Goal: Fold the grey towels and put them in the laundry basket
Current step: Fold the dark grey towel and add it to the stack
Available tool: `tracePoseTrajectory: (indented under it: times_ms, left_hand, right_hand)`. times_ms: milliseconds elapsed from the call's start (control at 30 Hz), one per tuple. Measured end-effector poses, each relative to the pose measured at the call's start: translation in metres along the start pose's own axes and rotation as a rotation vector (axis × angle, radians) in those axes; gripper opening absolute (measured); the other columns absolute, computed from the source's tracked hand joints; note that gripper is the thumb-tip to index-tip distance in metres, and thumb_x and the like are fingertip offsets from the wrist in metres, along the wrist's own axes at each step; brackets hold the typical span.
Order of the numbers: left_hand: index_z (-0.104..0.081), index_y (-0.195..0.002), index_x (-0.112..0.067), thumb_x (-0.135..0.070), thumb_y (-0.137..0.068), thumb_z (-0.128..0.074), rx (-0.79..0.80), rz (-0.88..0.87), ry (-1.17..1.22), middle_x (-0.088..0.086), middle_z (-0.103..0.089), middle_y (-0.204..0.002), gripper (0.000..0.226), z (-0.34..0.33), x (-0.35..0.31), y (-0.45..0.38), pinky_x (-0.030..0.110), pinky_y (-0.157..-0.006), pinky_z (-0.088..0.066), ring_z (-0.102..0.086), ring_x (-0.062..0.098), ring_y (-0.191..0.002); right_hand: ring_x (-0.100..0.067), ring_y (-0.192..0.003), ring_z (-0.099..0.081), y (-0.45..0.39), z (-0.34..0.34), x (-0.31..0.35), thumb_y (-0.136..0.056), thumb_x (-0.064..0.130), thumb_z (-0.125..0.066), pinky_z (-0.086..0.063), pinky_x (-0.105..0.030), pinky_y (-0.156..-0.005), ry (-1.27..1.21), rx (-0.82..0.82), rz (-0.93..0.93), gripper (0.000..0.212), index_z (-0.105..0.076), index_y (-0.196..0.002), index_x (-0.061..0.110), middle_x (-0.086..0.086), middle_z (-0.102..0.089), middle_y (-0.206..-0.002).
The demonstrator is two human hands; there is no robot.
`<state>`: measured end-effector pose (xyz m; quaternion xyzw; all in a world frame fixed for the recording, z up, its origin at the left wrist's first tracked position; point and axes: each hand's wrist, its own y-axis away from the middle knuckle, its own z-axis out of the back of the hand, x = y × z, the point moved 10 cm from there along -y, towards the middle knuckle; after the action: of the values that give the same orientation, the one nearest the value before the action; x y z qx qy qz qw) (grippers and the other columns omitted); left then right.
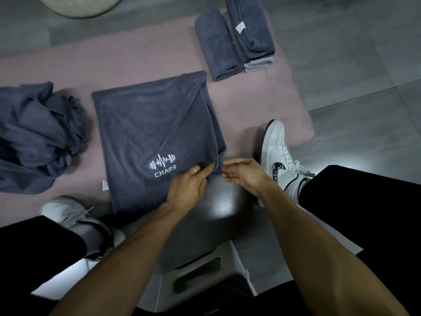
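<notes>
A dark grey towel point(145, 124) with a white "CHARS" logo lies flat on the pink mat point(262, 110), partly doubled over along its right side. My left hand point(189, 185), with a ring on one finger, presses on the towel's near right corner, fingers pinching the fabric. My right hand point(243, 174) hovers just right of that corner, fingers curved and apart, touching or nearly touching the edge. A heap of crumpled grey towels point(36, 137) sits at the left. Folded grey towels point(237, 42) are stacked at the back right. A pale basket rim point(79, 5) shows at the top left.
My two white sneakers point(280, 160) rest on either side of the towel, with black trouser legs point(364, 201) below. A white step stool point(205, 270) stands under me. Grey floor tiles point(353, 53) surround the mat.
</notes>
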<state>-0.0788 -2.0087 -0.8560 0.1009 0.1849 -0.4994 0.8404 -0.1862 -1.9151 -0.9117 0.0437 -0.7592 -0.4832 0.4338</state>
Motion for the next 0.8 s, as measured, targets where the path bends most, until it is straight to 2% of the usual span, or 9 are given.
tracePoseTrajectory:
  times_ms: [100,200,300,367,433,500,567,700,800]
  left_hand:
    - [-0.064,-0.125,-0.023,-0.019,-0.077,-0.063,0.014,-0.040,-0.107,0.004,-0.063,-0.078,0.049,-0.002,-0.007,0.000,0.030,-0.045,-0.049,-0.062,0.027,-0.056]
    - [-0.065,-0.125,-0.022,-0.012,-0.067,-0.080,0.041,-0.059,-0.172,0.006,-0.063,-0.075,0.061,-0.007,-0.013,0.000,0.032,-0.044,-0.049,-0.062,0.029,-0.054]
    - [-0.065,-0.124,-0.022,-0.012,-0.068,-0.079,0.021,-0.078,-0.192,0.005,-0.061,-0.072,0.059,-0.006,-0.015,0.002,0.031,-0.044,-0.048,-0.061,0.028,-0.052]
    - [-0.065,-0.123,-0.023,-0.013,-0.070,-0.077,0.023,-0.107,-0.177,0.005,-0.060,-0.072,0.055,-0.006,-0.016,0.004,0.030,-0.044,-0.047,-0.061,0.027,-0.053]
    - [-0.062,-0.127,-0.024,-0.020,-0.082,-0.064,0.048,-0.073,-0.106,0.006,-0.062,-0.080,0.046,-0.008,-0.009,0.009,0.032,-0.049,-0.050,-0.064,0.029,-0.062]
    - [-0.056,-0.133,-0.025,-0.030,-0.092,-0.047,0.095,0.099,0.025,0.007,-0.066,-0.101,0.043,-0.009,0.009,0.016,0.037,-0.065,-0.054,-0.065,0.029,-0.086]
    - [-0.055,-0.134,-0.024,-0.030,-0.094,-0.050,0.113,0.309,0.149,0.006,-0.064,-0.117,0.041,-0.010,0.034,0.033,0.039,-0.082,-0.054,-0.061,0.026,-0.105]
    - [-0.064,-0.119,-0.023,-0.022,-0.090,-0.056,0.034,0.661,0.214,0.009,-0.069,-0.111,0.031,0.001,0.090,0.081,0.041,-0.085,-0.053,-0.065,0.030,-0.100]
    - [-0.071,-0.107,-0.020,-0.019,-0.088,-0.057,-0.064,0.978,0.289,0.013,-0.071,-0.104,0.023,0.009,0.135,0.129,0.039,-0.085,-0.054,-0.066,0.032,-0.098]
  right_hand:
    - [-0.022,-0.066,-0.070,-0.002,0.000,-0.001,-0.089,-0.005,-0.059,-0.059,-0.031,-0.072,-0.009,-0.015,-0.014,0.011,-0.065,-0.091,0.003,-0.012,-0.069,-0.074]
    - [-0.026,-0.079,-0.072,-0.001,-0.005,0.001,-0.088,0.012,-0.067,-0.058,-0.033,-0.078,0.029,0.022,-0.024,0.014,-0.069,-0.097,0.001,-0.013,-0.073,-0.082]
    - [-0.025,-0.082,-0.072,0.003,-0.007,0.004,-0.083,0.011,-0.074,-0.059,-0.030,-0.077,0.085,0.032,-0.015,0.025,-0.068,-0.103,-0.003,-0.015,-0.073,-0.089]
    - [-0.025,-0.080,-0.071,0.003,-0.006,0.000,-0.083,0.002,-0.072,-0.059,-0.029,-0.074,0.105,0.006,-0.035,0.023,-0.066,-0.104,-0.005,-0.018,-0.072,-0.093]
    - [-0.024,-0.079,-0.070,0.003,-0.006,-0.002,-0.085,0.000,-0.067,-0.058,-0.028,-0.070,0.102,-0.027,-0.043,0.015,-0.065,-0.100,-0.004,-0.018,-0.071,-0.093]
    - [-0.022,-0.078,-0.069,0.001,-0.008,-0.003,-0.087,0.001,-0.064,-0.056,-0.027,-0.068,0.083,-0.070,-0.055,0.008,-0.064,-0.094,0.000,-0.015,-0.069,-0.088]
    - [-0.020,-0.076,-0.066,-0.004,-0.018,-0.005,-0.087,0.003,-0.063,-0.056,-0.027,-0.067,0.100,-0.114,-0.075,0.004,-0.064,-0.091,0.004,-0.011,-0.067,-0.084]
    - [-0.015,-0.065,-0.060,-0.016,-0.059,-0.010,-0.089,0.008,-0.061,-0.054,-0.027,-0.065,0.209,-0.153,-0.048,0.013,-0.061,-0.076,0.012,-0.005,-0.063,-0.076]
    - [-0.022,-0.068,-0.063,-0.026,-0.090,-0.025,-0.084,0.015,-0.064,-0.057,-0.037,-0.075,0.304,-0.166,-0.048,0.021,-0.058,-0.064,0.015,-0.006,-0.062,-0.072]
